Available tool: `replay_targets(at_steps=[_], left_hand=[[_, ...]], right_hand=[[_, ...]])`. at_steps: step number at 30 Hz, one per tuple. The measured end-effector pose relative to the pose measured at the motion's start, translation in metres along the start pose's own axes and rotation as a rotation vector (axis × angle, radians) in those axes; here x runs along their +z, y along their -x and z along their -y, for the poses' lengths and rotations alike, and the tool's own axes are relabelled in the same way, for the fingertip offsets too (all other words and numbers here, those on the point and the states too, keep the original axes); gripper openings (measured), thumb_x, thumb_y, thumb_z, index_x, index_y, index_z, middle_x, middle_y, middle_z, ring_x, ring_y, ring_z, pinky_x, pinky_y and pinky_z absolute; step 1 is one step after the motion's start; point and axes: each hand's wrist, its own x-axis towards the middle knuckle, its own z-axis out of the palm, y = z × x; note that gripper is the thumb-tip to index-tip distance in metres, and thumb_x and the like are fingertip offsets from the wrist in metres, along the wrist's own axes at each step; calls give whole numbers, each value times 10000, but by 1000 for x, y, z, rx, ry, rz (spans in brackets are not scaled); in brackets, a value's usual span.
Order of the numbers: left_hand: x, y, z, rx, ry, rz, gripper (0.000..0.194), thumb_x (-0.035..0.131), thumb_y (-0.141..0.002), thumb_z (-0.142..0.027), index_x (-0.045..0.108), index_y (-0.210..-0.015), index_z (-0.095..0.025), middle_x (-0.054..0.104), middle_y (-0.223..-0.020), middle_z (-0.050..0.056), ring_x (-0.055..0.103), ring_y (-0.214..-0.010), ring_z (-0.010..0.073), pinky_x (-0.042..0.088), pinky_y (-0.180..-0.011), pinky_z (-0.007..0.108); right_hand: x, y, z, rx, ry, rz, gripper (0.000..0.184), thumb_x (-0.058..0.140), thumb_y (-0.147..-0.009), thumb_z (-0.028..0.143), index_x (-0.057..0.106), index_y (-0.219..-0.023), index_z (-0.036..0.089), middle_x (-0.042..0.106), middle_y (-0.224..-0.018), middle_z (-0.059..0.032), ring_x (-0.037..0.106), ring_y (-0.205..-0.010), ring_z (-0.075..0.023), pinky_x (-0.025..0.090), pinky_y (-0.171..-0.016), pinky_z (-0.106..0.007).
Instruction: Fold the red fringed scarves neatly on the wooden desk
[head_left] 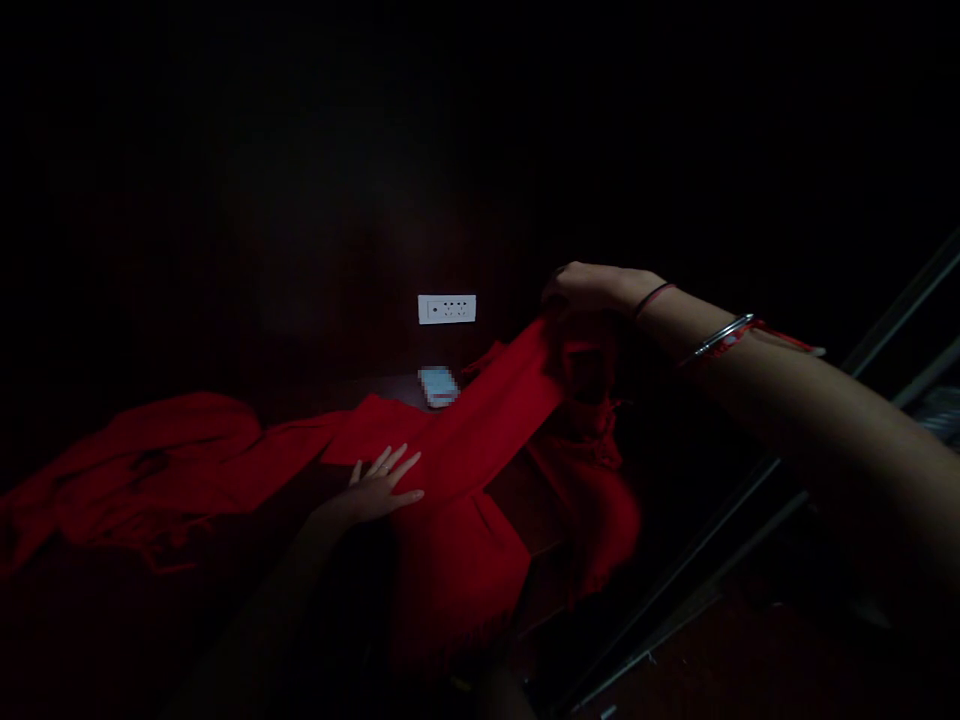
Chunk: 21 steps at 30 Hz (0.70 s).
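Observation:
A long red scarf with fringed ends stretches across the dark surface in the head view. My right hand grips part of it and holds it raised at the right, with the cloth sloping down to the left. Lower and nearer the middle, my left hand rests on the scarf with its fingers spread. More of the red cloth lies bunched at the far left, and a fringed end hangs down below my right hand. Much of the cloth's lower part fades into shadow.
On the dark wall behind is a white socket panel. Below it lies a small pale, pixelated item beside the scarf. Dark rails run diagonally at the lower right. The scene is very dim.

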Motion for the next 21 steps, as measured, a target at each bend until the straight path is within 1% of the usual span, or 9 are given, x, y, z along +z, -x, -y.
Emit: replay_targets(at_steps=[2,4,6,8,10,12,14,17,21], left_hand=[[1,-1,0,-2,8,-8,703,280,-702,-627,143,-1305,-292,59,-1386,24,20,-1253,272,54,-937,557],[2,-2,1,-1,17,-17,705,284,-698,-633,141,-1303,-301,57,-1385,21,19,-1252,275,46,-931,565],[4,-3,2,-4,26,-25,712,290,-691,-640,138,-1302,-308,55,-1386,20,21,-1252,279,44,-927,572],[5,-4,3,8,34,-34,716,288,-689,-645,135,-1302,-309,57,-1386,23,27,-1252,280,41,-927,572],[6,-4,3,21,38,-47,721,285,-688,-651,131,-1303,-307,61,-1386,27,31,-1252,278,36,-925,575],[7,-3,3,31,42,-55,729,282,-686,-657,124,-1304,-303,61,-1386,30,31,-1252,274,31,-923,579],[7,-2,3,31,47,-62,739,283,-685,-661,121,-1306,-296,63,-1387,34,30,-1252,275,33,-920,584],[8,-2,1,25,49,-69,738,280,-688,-661,122,-1307,-290,67,-1386,35,33,-1252,275,40,-918,589],[8,-2,-1,15,37,-84,725,277,-695,-655,127,-1305,-292,75,-1386,33,41,-1252,271,35,-913,596]], right_hand=[[23,4,17,60,36,-54,326,533,-716,124,548,-1041,116,509,-1084,-136,449,-964,-244,331,-809,-382],[54,7,48,104,33,-78,298,471,-744,91,551,-1031,92,473,-1113,-181,383,-1042,-299,290,-833,-442],[87,9,90,64,-22,-56,297,453,-762,131,538,-1047,131,484,-1114,-157,410,-1030,-269,324,-823,-388],[115,8,134,15,-350,69,309,415,-800,251,511,-1068,130,524,-1068,-148,492,-946,-220,379,-758,-295],[136,6,171,-36,-435,167,346,405,-794,396,562,-971,144,600,-920,-105,560,-806,-175,407,-658,-225],[148,0,195,62,-561,249,438,374,-782,480,566,-956,127,604,-923,-121,567,-819,-191,410,-630,-226],[155,-7,205,209,-660,267,465,401,-760,494,552,-980,114,590,-969,-135,558,-866,-207,412,-636,-231],[158,-21,204,403,-842,268,481,549,-675,436,520,-1029,112,567,-1031,-125,544,-908,-200,416,-634,-209],[157,-36,199,522,-962,282,472,633,-607,304,517,-1019,107,586,-994,-97,562,-862,-170,421,-567,-172]])
